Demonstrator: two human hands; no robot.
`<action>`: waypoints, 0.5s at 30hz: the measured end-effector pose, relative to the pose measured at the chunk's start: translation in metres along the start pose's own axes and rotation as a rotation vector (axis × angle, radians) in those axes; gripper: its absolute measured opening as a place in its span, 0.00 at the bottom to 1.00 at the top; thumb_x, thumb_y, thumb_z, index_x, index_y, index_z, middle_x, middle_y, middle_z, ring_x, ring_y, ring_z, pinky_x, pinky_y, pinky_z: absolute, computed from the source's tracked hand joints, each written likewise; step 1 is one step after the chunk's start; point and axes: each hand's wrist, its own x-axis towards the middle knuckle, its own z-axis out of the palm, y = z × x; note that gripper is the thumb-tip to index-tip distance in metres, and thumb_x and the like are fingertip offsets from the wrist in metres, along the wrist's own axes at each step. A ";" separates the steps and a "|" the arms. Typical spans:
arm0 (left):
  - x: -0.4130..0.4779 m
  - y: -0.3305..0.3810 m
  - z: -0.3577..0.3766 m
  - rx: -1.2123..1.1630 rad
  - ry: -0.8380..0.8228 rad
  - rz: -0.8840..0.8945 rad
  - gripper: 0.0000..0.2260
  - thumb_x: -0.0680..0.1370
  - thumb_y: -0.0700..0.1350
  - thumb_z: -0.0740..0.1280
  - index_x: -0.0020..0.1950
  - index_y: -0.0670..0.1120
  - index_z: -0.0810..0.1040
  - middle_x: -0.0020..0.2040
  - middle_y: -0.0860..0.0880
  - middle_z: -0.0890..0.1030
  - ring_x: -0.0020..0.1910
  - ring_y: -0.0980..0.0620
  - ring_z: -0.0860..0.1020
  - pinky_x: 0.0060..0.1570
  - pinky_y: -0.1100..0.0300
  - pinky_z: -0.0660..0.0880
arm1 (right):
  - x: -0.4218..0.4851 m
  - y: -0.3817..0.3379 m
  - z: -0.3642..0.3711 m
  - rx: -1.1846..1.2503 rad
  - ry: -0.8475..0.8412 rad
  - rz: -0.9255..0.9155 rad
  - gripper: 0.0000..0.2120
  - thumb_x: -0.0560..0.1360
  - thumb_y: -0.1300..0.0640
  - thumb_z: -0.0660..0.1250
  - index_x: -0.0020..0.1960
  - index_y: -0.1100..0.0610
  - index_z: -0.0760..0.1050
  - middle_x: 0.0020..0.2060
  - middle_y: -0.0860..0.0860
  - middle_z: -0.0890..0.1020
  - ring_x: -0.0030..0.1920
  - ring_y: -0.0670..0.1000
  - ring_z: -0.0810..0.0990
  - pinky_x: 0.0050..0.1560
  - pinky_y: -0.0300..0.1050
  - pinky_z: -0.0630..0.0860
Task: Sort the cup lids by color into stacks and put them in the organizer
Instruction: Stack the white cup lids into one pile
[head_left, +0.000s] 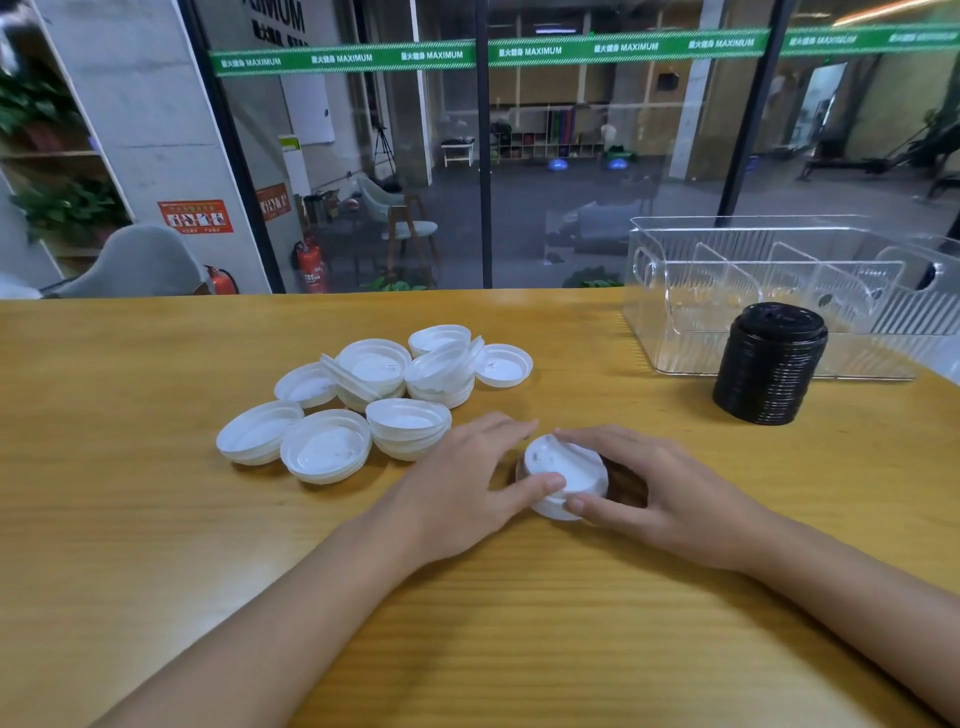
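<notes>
Both your hands close on one small stack of white lids (566, 473), top side up, low over the table (467, 649) in front of you. Your left hand (467, 478) has its thumb pressed on the near edge of the top lid, and its fingers reach along the far left side. Your right hand (670, 493) curls round the right side, thumb at the near rim and fingers bent round the back. Whether the stack rests fully on the wood, I cannot tell.

Just beyond your left hand lies the pile of loose white lids (374, 395), most of them underside up and some nested or leaning on each other. To the right, well apart from your hands, a tall stack of black lids (769, 364) stands upright on the table, just in front of the clear organizer (675, 291) with its dividers.

Beyond the glass, a green band (519, 52) repeats the word "MAXIMUM". The writing on the red sign (195, 215) is too small to read.
</notes>
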 end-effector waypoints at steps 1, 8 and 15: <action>0.000 -0.002 -0.003 0.014 0.036 0.025 0.26 0.80 0.62 0.69 0.76 0.52 0.76 0.65 0.59 0.78 0.63 0.61 0.76 0.65 0.62 0.72 | 0.001 0.000 0.002 -0.004 -0.001 -0.013 0.29 0.79 0.38 0.70 0.77 0.45 0.72 0.72 0.36 0.75 0.70 0.32 0.72 0.70 0.29 0.66; -0.019 -0.037 -0.030 0.289 0.236 0.151 0.13 0.77 0.47 0.76 0.61 0.49 0.84 0.55 0.54 0.82 0.55 0.52 0.81 0.53 0.52 0.81 | 0.006 -0.005 0.010 0.011 0.015 -0.055 0.26 0.78 0.37 0.69 0.73 0.45 0.77 0.73 0.37 0.74 0.72 0.35 0.73 0.71 0.31 0.67; -0.034 -0.054 -0.054 0.332 0.279 0.050 0.12 0.80 0.44 0.73 0.63 0.50 0.84 0.54 0.55 0.85 0.54 0.50 0.83 0.51 0.51 0.81 | 0.021 -0.017 0.019 -0.011 0.001 -0.080 0.28 0.78 0.35 0.68 0.72 0.47 0.77 0.71 0.38 0.75 0.70 0.35 0.74 0.68 0.29 0.67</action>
